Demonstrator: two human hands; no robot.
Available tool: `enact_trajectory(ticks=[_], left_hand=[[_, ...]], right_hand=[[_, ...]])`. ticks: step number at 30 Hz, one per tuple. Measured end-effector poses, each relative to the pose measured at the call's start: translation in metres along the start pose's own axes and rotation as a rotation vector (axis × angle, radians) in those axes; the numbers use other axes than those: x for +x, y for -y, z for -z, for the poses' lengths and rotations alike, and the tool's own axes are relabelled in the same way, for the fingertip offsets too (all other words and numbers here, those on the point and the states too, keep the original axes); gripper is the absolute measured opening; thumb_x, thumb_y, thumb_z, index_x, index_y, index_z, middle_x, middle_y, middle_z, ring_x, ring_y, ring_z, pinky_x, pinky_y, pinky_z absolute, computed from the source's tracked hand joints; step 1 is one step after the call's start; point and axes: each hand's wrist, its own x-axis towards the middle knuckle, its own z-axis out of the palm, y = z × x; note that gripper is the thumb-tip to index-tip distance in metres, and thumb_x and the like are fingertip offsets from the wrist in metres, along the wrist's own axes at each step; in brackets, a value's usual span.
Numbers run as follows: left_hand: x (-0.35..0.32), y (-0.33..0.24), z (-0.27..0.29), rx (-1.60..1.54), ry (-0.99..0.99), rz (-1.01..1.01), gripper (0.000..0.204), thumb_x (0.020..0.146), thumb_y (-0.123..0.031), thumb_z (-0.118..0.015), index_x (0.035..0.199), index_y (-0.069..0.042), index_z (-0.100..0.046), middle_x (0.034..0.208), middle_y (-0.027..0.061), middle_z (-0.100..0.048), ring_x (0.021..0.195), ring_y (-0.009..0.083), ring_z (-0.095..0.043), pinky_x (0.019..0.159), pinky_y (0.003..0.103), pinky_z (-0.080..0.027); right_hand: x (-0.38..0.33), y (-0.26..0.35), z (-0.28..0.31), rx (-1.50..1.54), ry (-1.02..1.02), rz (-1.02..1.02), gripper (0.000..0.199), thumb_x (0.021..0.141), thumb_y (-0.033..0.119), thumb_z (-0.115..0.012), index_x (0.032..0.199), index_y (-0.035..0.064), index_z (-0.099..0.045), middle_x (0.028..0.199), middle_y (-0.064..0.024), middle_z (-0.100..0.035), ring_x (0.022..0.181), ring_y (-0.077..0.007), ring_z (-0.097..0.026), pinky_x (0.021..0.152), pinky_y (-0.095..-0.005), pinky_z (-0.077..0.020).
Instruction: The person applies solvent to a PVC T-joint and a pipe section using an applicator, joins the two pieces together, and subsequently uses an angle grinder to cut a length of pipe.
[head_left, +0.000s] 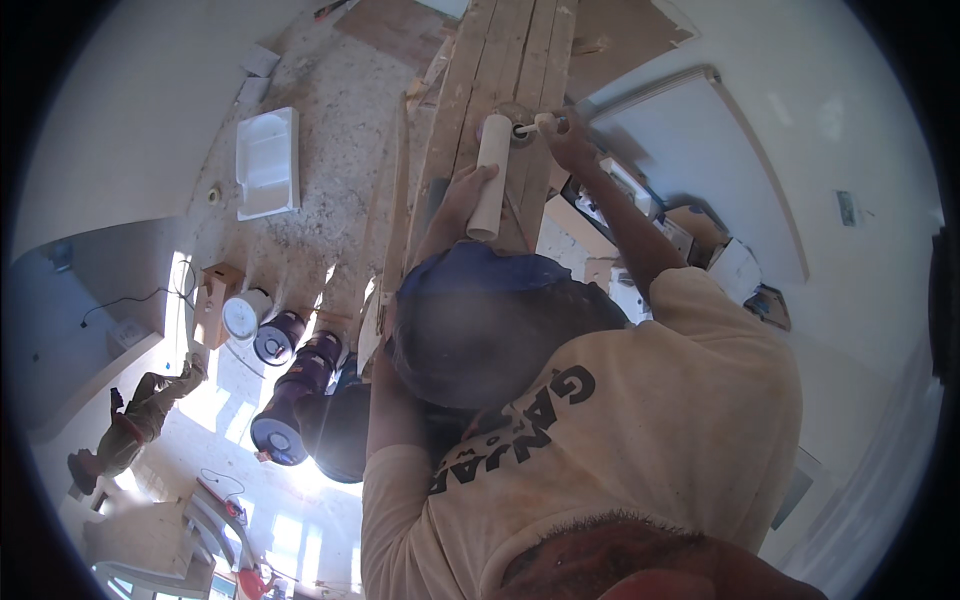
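Note:
My left hand (468,190) is wrapped round a white plastic pipe (489,185), held lengthwise above a wooden plank platform (470,75). Beyond the pipe's far end, on the right, my right hand (570,142) pinches a short pale stick-like tool (532,127). That tool's tip meets a small round container (519,131) with a dark opening, right beside the pipe's far end. The tip itself is too small to make out. A rounded dark blue shape (480,325) covers the space between my arms.
A white rectangular basin (268,165) lies on the dusty floor at left. Nearer stand a white bucket (246,314), several dark purple drums (280,338) and a cardboard box (216,300). Another person (140,420) stands far left. Boxes (697,228) and a leaning panel (690,150) are at right.

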Motion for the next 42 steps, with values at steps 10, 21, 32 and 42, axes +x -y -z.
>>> enact_trajectory(ticks=[10,21,32,42], left_hand=[[0.005,-0.002,-0.016,0.078,0.007,0.003,0.042,0.095,-0.026,-0.064,0.121,0.007,-0.056,0.085,0.0128,-0.063,0.061,0.0217,-0.067,0.048,0.035,-0.056],[0.006,0.005,-0.019,0.177,0.03,-0.032,0.046,0.095,-0.025,-0.064,0.127,0.007,-0.057,0.09,0.014,-0.067,0.066,0.0185,-0.068,0.054,0.033,-0.055],[0.013,0.013,-0.011,0.602,-0.053,-0.162,0.062,0.086,-0.033,-0.076,0.128,0.008,-0.059,0.109,0.0174,-0.069,0.09,0.0229,-0.069,0.08,0.036,-0.053],[0.007,0.013,-0.01,0.866,-0.191,-0.273,0.071,0.075,-0.037,-0.079,0.125,0.007,-0.058,0.116,0.0266,-0.067,0.109,0.0359,-0.068,0.093,0.042,-0.052]], right_hand=[[-0.011,0.005,0.051,0.695,-0.003,-0.288,0.031,0.095,0.027,-0.063,0.108,-0.0002,-0.068,0.081,-0.0043,-0.063,0.066,-0.0109,-0.062,0.057,-0.0278,-0.0575],[-0.011,-0.03,0.033,0.64,-0.089,-0.169,0.037,0.096,0.032,-0.066,0.108,-0.0028,-0.067,0.082,-0.0061,-0.065,0.065,-0.0125,-0.064,0.058,-0.0283,-0.0588],[-0.004,-0.012,0.03,0.365,-0.148,-0.171,0.033,0.092,0.03,-0.072,0.102,-0.0008,-0.069,0.084,-0.0127,-0.073,0.065,-0.0189,-0.068,0.059,-0.0349,-0.0548],[-0.011,0.02,0.045,0.082,-0.184,-0.071,0.036,0.09,0.035,-0.074,0.103,0.0014,-0.069,0.084,-0.014,-0.072,0.076,-0.023,-0.07,0.071,-0.0378,-0.0548]])
